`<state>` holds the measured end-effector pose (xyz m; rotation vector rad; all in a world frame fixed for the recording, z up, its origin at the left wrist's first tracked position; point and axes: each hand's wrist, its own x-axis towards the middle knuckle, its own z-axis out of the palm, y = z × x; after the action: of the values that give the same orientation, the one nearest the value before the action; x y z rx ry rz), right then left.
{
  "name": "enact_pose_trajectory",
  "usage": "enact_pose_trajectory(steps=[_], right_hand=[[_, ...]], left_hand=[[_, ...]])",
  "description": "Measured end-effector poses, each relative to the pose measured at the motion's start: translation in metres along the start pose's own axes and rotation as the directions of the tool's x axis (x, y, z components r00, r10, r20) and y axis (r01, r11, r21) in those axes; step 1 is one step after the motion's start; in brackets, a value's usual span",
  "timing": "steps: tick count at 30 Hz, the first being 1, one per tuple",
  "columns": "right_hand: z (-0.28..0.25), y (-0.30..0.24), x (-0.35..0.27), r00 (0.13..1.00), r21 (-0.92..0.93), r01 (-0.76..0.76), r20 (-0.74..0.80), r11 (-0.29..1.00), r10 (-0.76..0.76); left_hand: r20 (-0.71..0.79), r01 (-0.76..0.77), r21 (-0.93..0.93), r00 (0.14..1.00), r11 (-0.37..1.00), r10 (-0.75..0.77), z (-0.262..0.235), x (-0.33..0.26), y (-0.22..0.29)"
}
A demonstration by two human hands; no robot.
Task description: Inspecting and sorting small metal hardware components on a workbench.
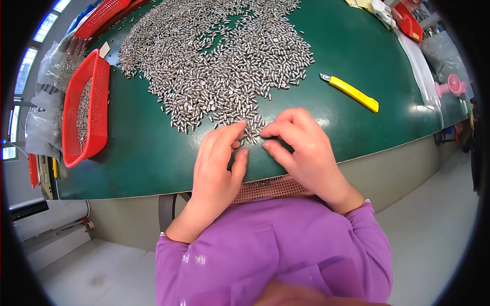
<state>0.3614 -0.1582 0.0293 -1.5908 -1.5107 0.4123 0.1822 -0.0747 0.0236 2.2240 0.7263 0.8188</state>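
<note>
A broad heap of small silvery metal pins [219,66] with pointed ends covers the middle of the green table [148,163]. Its near tip narrows to a few pins lying between my hands. My left hand [215,155] rests at the left of that tip, fingers stretched forward and thumb apart from them. From the right, my right hand [305,145] reaches in with bent fingers, its index finger and thumb separated beside the pins. Neither hand visibly holds a pin. Below the table edge, close to my body, a pinkish perforated basket [270,192] shows, with some pins inside.
On the left stands a red perforated basket [103,102] holding pins, with clear plastic bags [43,122] of parts beyond it. A yellow box cutter [353,94] lies at the right, blade exposed. Farther right are a pink fan-like object [453,85] and a red bin [408,23].
</note>
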Motion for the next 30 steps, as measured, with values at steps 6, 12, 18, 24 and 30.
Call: enact_pose_trajectory(steps=[6, 12, 18, 24, 30], right_hand=[[0.0071, -0.0039, 0.0053, 0.994, -0.120, 0.109, 0.019, 0.987, -0.107], [0.0050, 0.0006, 0.0035, 0.986, -0.079, 0.167, 0.027, 0.983, -0.165], [0.0048, 0.0031, 0.0025, 0.983, -0.067, 0.181, 0.004, 0.981, -0.181], [0.0024, 0.0013, -0.0017, 0.986, -0.099, 0.164, 0.007, 0.981, -0.164], [0.0024, 0.0006, -0.0023, 0.991, -0.108, 0.137, 0.011, 0.985, -0.137]], left_hand=[[0.009, -0.012, -0.021, 1.000, 1.000, 0.012, 0.0024, 0.0011, -0.0019], [0.028, -0.009, -0.048, 1.000, 0.999, 0.010, 0.0003, 0.0000, -0.0007], [0.023, -0.036, -0.016, 0.999, 0.999, 0.036, 0.0011, 0.0014, -0.0026], [0.036, -0.019, -0.022, 0.999, 1.000, 0.019, 0.0001, 0.0020, 0.0003], [0.049, -0.069, 0.022, 0.996, 0.997, 0.068, 0.0022, 0.0031, -0.0018]])
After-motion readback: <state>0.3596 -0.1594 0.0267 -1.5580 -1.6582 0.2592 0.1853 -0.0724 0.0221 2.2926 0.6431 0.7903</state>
